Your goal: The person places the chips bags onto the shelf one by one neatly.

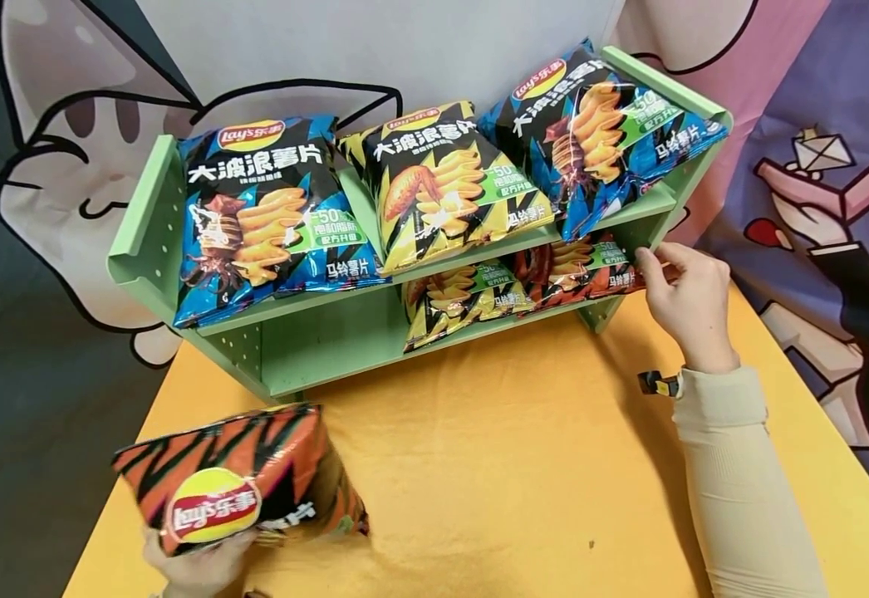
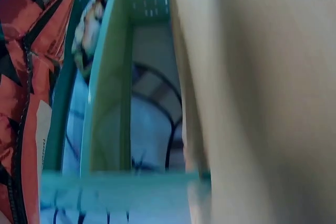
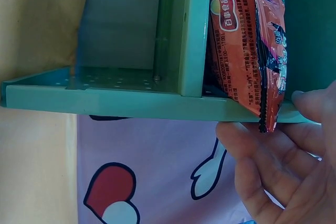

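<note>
My left hand (image 1: 203, 569) grips an orange-and-black bag of potato chips (image 1: 255, 473) from below, in front of the shelf's left end. That bag fills the left edge of the left wrist view, where the hand barely shows. With thumb and fingers on either side, my right hand (image 1: 692, 303) pinches the right side panel of the green two-tier shelf (image 1: 135, 224). A red chip bag (image 3: 239, 51) lies just inside that panel, close to the thumb. Beside it on the lower tier lies a yellow chip bag (image 1: 468, 303); the tier's left part shows bare green surface.
On the upper tier lean a blue chip bag (image 1: 270, 216), a yellow-and-black one (image 1: 449, 183) and another blue one (image 1: 599, 137). The shelf stands on an orange-yellow tablecloth (image 1: 479, 465). Behind it hangs a cartoon-printed backdrop (image 1: 479, 50).
</note>
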Motion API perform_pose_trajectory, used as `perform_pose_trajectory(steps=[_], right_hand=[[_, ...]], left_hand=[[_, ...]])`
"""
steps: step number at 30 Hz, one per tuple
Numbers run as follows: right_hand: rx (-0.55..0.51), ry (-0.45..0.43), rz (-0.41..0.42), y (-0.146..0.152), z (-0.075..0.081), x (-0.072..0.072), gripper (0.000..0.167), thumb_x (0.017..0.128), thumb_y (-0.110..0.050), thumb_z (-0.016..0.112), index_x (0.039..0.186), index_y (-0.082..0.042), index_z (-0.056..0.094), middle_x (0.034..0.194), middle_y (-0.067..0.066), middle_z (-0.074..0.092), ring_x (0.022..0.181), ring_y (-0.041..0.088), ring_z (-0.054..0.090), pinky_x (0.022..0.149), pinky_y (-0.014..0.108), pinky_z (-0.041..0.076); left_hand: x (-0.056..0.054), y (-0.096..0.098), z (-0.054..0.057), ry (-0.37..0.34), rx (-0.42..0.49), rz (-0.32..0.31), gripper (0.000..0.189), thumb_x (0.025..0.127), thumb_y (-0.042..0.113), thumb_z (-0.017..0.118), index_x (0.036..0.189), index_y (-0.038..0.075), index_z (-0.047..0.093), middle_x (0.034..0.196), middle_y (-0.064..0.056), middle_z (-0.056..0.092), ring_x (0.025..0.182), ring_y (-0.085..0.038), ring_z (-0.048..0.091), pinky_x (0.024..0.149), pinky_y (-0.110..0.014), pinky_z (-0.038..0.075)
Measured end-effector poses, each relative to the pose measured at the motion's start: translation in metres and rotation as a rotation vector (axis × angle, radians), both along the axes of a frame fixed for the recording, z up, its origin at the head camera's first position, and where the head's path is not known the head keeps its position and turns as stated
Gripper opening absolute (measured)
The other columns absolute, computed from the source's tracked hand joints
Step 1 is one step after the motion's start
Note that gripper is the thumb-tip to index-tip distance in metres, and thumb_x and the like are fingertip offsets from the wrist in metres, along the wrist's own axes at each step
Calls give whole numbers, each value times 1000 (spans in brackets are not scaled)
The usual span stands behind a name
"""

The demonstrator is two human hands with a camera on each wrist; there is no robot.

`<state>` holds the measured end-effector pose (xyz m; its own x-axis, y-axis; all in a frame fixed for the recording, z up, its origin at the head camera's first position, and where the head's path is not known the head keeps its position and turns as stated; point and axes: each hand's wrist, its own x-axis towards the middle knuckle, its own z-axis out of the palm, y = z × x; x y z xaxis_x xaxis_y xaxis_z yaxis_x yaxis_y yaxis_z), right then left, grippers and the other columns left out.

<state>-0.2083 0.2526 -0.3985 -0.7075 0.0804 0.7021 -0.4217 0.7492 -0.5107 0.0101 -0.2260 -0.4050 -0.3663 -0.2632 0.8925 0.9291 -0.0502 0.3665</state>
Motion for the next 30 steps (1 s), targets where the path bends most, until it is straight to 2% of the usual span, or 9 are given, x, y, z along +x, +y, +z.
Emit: perform_pose_trajectory(steps=[1, 3, 7, 12, 15, 19, 22, 25, 30], right_hand=[[0, 0, 1, 0, 0, 0, 35, 101, -26, 62, 73, -5, 69, 62, 14, 66, 62, -27, 40, 64, 8, 33], [0, 2, 1, 0, 0, 0, 36, 101, -26, 62, 72, -5, 69, 61, 13, 65, 61, -26, 40, 63, 8, 33], [-3, 0, -1, 1, 1, 0, 35, 101, -26, 62, 74, -5, 70, 62, 13, 66, 62, -27, 41, 64, 7, 33], [-4, -6, 3, 2, -1, -1, 34, 101, -27, 62, 76, -5, 72, 64, 13, 68, 63, -26, 41, 64, 8, 34], [-5, -6, 4, 2, -1, -1, 34, 101, -27, 62, 76, -5, 72, 65, 13, 68, 63, -26, 41, 65, 8, 34], [-5, -11, 3, 1, 0, -2, 34, 101, -28, 62, 79, -6, 73, 67, 14, 69, 64, -27, 42, 66, 8, 34], [-3, -14, 0, 1, 0, -2, 34, 101, -28, 62, 79, -6, 74, 67, 14, 69, 63, -26, 42, 65, 8, 34], [-3, -16, -2, 1, 0, -2, 34, 101, -28, 62, 78, -6, 73, 66, 14, 69, 62, -25, 41, 64, 9, 33], [-6, -17, -3, 1, 0, -1, 33, 101, -28, 61, 80, -6, 74, 68, 15, 70, 64, -26, 41, 65, 8, 33]], left_hand=[[-2, 0, -5, -4, -41, -45, 63, 81, 0, 82, 132, -17, 49, 131, -26, 66, 126, -30, 64, 111, -32, 48], [-4, 0, -15, -12, -134, 24, 63, 82, 7, 84, 130, -19, 52, 132, -23, 66, 127, -26, 63, 110, -28, 48], [-19, 4, -26, -66, -400, 24, 65, 85, 22, 85, 120, -25, 59, 128, -22, 69, 124, -22, 65, 109, -27, 48], [-30, 19, -38, -298, -631, -36, 59, 88, 30, 82, 128, -10, 65, 127, -17, 71, 117, -17, 68, 103, -22, 51], [-35, 31, -43, -459, -757, -63, 56, 87, 26, 82, 136, 4, 65, 129, -11, 71, 116, -18, 69, 99, -24, 54], [-45, 47, -43, -663, -882, -121, 54, 91, 21, 78, 142, 21, 61, 133, 0, 70, 118, -16, 68, 96, -32, 57], [-52, 58, -44, -814, -952, -157, 48, 97, 32, 71, 142, 30, 59, 134, 9, 68, 120, -11, 66, 99, -35, 55], [-58, 67, -46, -956, -1025, -159, 50, 99, 45, 65, 145, 29, 58, 141, 9, 65, 129, -12, 61, 109, -40, 50], [-62, 76, -53, -1133, -1133, -53, 85, 92, 64, 64, 154, 8, 48, 155, -13, 53, 145, -31, 49, 119, -51, 39]])
